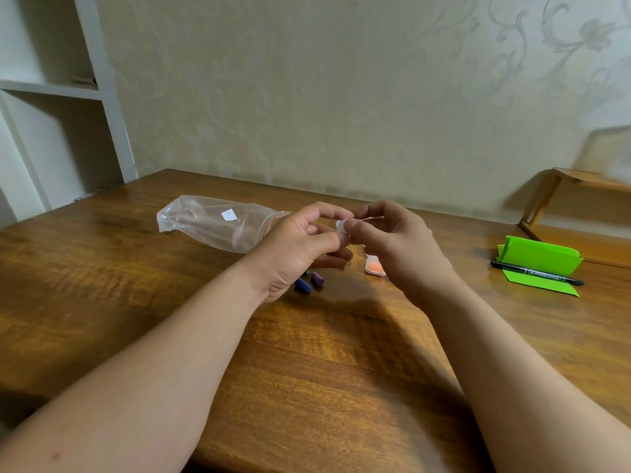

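Two hands, the left hand (300,250) and the right hand (392,247), are pinched together on a small white piece (341,226) held just above the surface (307,370).
The piece is gripped between thumb and forefinger on each side, with the other fingers curled loosely. What it is cannot be told, since most of it is covered. The work is probably best done with light fingertip pressure and with the piece held over the surface, so that anything dropped is caught there. Under the left hand a blue plug (303,286) and a purple plug (317,279) are seen lying loose, and they could be knocked by the wrist. A small clear case (375,268) with something orange inside is set just below the right hand. Farther back a plastic bag (211,223) is laid on its side. Well to the right, a black pen (536,273) is rested on folded green paper (539,264).
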A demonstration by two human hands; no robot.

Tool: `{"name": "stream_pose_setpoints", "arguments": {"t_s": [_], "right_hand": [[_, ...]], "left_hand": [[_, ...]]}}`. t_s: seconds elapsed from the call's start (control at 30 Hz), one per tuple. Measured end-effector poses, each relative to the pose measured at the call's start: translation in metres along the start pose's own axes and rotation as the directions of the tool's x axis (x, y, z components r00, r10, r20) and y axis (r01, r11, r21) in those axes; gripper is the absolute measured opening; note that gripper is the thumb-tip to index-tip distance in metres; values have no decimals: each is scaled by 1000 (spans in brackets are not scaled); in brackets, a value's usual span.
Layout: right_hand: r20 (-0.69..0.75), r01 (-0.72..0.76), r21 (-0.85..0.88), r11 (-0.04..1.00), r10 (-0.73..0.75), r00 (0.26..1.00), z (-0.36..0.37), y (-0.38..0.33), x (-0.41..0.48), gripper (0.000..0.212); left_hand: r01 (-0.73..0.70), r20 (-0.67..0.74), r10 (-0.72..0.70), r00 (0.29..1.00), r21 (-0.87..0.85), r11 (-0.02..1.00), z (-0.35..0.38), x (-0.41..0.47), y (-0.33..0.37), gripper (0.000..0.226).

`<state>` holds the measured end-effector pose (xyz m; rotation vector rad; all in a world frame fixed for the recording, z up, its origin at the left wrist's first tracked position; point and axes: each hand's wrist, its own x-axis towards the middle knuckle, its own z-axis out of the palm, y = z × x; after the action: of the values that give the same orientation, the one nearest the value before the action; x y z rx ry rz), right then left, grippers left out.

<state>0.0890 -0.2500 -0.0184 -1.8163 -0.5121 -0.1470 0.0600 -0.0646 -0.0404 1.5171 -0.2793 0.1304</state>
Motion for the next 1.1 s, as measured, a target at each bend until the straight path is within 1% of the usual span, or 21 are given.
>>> {"name": "stream_pose_setpoints", "arguments": {"t_s": [0.3, 0.4, 0.53, 0.57, 0.63, 0.73, 0.8, 0.93, 1.0, 1.07, 1.1], "right_hand": [[16, 36, -50, 998, -36, 999, 0, 1, -1, 19], [4, 11, -34, 999, -11, 1000, -3, 0, -1, 14], [-25, -10, 14, 1000, 10, 1000, -5, 2, 1, 9], [-51, -17, 0, 1000, 17, 999, -3, 3, 1, 10], [-110, -18, -98, 995, 7, 994, 1, 6, 2, 13], [-140, 23, -241, 970, -58, 988, 2, 9, 3, 17], [-134, 52, -297, 953, -95, 986, 0, 7, 3, 20], [-38, 142, -341, 929, -164, 986, 3, 6, 1, 18], [-11, 160, -334, 929, -174, 985, 5, 6, 1, 17], [-18, 162, -300, 940, -176, 984, 6, 8, 3, 16], [-28, 154, -268, 951, -168, 985, 7, 8, 5, 15]], "left_hand": [[23, -18, -23, 1000, -13, 1000, 1, -1, 1, 20], [46, -40, -50, 998, -99, 994, -1, -1, 5, 21], [68, -1, -69, 998, -151, 986, -1, -2, 7, 25], [70, 0, -71, 998, -158, 985, 0, -2, 7, 26], [71, -3, -73, 997, -175, 982, 0, -2, 7, 27], [107, -11, -110, 994, -182, 978, 1, -2, 9, 30], [151, 32, -148, 988, -173, 973, 5, -5, 11, 33], [222, 227, -199, 954, -81, 972, 17, -11, 11, 34], [231, 250, -216, 944, -31, 972, 19, -14, 13, 27], [264, 228, -245, 942, -59, 963, 18, -13, 16, 20], [289, 225, -262, 938, -97, 952, 17, -12, 17, 22]]}}
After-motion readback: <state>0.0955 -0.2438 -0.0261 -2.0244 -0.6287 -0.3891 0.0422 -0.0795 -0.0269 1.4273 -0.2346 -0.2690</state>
